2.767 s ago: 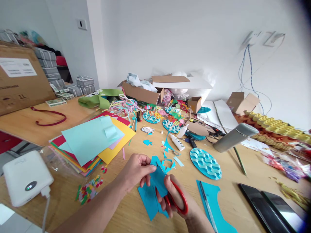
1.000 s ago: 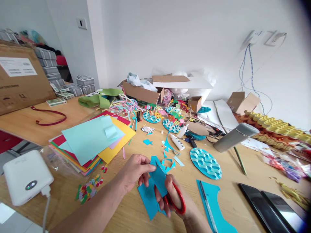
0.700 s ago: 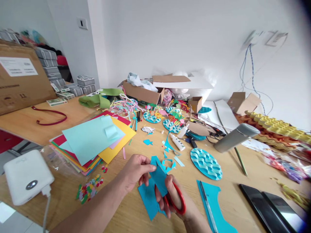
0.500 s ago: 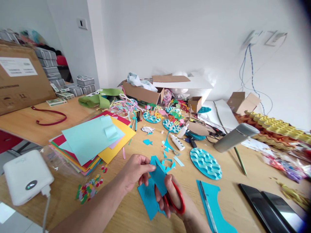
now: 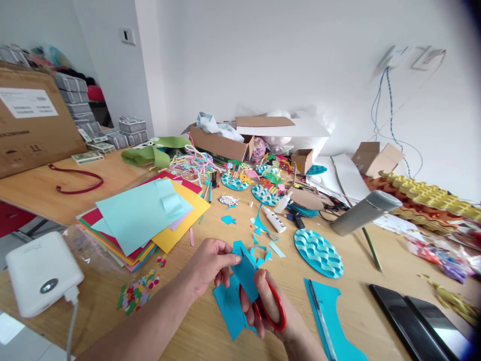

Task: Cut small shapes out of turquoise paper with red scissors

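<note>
Between thumb and fingers, my left hand (image 5: 215,263) pinches the upper end of a blue piece of paper (image 5: 245,275). My right hand (image 5: 265,301) is wrapped round the red handles of a pair of scissors (image 5: 280,312), its fingers by the paper's lower end. The blades are mostly hidden behind the paper. Underneath, another blue sheet (image 5: 232,318) lies on the table, partly covered. Just beyond my hands are curled blue paper scraps (image 5: 262,255), and a small blue paper fish (image 5: 228,219) rests farther back.
Stacked coloured paper (image 5: 137,215) lies to the left, near a white power bank (image 5: 44,275). On the right are a wavy blue oval (image 5: 318,253), a pen (image 5: 322,321) on cut blue paper, a grey flask (image 5: 364,213) and dark phones (image 5: 398,318). A glue bottle (image 5: 275,220) stands out ahead.
</note>
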`<state>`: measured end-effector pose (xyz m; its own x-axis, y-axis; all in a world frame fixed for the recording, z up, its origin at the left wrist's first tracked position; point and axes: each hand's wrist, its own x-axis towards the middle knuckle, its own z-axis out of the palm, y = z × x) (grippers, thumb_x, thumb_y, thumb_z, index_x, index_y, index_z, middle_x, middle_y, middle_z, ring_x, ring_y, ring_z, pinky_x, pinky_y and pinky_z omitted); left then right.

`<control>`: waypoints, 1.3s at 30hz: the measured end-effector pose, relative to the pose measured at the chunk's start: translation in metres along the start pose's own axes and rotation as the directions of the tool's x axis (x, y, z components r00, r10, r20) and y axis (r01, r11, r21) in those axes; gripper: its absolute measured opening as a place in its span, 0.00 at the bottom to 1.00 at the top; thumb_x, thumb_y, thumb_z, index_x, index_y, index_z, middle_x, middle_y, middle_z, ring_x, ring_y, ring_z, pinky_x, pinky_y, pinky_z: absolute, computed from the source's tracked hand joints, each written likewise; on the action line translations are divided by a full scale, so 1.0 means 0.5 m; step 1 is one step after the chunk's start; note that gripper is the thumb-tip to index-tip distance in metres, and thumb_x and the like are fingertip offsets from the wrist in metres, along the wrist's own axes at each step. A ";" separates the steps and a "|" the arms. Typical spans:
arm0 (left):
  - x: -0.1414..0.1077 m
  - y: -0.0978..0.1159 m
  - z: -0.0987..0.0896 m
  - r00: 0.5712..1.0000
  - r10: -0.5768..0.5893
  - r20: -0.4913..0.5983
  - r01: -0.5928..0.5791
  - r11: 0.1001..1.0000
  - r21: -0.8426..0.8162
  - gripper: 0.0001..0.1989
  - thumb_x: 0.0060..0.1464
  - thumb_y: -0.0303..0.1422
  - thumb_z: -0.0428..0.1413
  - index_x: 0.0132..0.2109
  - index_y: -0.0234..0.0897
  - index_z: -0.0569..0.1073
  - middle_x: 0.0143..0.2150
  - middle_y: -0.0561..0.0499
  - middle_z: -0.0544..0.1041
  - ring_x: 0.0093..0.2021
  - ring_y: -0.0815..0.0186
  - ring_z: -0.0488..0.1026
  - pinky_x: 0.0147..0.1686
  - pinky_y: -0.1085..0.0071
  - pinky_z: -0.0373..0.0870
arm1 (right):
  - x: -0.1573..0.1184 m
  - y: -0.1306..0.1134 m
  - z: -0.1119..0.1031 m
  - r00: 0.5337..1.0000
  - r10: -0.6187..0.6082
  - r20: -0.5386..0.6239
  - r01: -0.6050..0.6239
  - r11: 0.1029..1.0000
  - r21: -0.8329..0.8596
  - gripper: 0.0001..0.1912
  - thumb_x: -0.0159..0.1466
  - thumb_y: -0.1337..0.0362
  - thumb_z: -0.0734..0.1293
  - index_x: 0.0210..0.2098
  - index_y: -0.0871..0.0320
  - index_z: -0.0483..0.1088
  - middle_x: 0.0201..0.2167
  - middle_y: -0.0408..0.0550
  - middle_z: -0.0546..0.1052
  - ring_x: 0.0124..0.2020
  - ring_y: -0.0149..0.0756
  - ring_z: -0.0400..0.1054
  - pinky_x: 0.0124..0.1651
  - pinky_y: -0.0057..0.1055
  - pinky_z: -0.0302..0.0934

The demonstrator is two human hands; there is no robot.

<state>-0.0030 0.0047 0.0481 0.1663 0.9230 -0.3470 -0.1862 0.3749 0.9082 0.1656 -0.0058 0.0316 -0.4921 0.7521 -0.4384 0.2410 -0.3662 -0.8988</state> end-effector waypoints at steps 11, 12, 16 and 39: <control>-0.001 0.003 -0.001 1.000 0.012 0.011 -0.012 1.000 -0.012 0.14 0.39 0.40 0.62 0.24 0.35 0.68 0.11 0.59 0.65 0.11 0.74 0.61 0.10 0.80 0.49 | -0.003 -0.003 0.001 1.000 -0.007 0.006 0.007 1.000 -0.015 0.42 0.51 0.25 0.50 0.20 0.62 0.64 0.10 0.42 0.66 0.07 0.23 0.58 0.09 0.17 0.39; -0.001 0.002 -0.001 1.000 0.011 0.014 -0.011 1.000 -0.013 0.14 0.39 0.40 0.62 0.24 0.35 0.68 0.11 0.59 0.65 0.11 0.74 0.61 0.10 0.80 0.49 | -0.002 -0.003 0.001 1.000 0.001 0.003 -0.001 1.000 -0.014 0.42 0.51 0.26 0.51 0.20 0.62 0.64 0.10 0.42 0.66 0.07 0.23 0.58 0.10 0.17 0.39; 0.002 0.001 -0.003 1.000 0.007 0.025 -0.007 1.000 -0.023 0.14 0.39 0.40 0.62 0.24 0.35 0.68 0.11 0.59 0.65 0.11 0.74 0.62 0.10 0.80 0.49 | -0.001 0.000 -0.001 1.000 0.003 0.008 -0.003 1.000 -0.011 0.41 0.51 0.26 0.52 0.21 0.62 0.64 0.10 0.42 0.67 0.08 0.24 0.60 0.10 0.17 0.41; 0.000 0.000 -0.005 0.999 -0.022 0.031 0.022 1.000 -0.010 0.13 0.39 0.39 0.61 0.24 0.35 0.67 0.11 0.58 0.65 0.10 0.74 0.61 0.09 0.80 0.51 | -0.002 -0.011 -0.004 0.998 0.047 0.036 -0.044 0.996 -0.073 0.44 0.45 0.23 0.51 0.20 0.61 0.64 0.11 0.43 0.67 0.08 0.24 0.60 0.10 0.18 0.41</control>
<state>-0.0052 0.0049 0.0477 0.1999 0.9116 -0.3593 -0.1926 0.3961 0.8978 0.1668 -0.0035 0.0370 -0.5105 0.7137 -0.4796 0.3226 -0.3581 -0.8762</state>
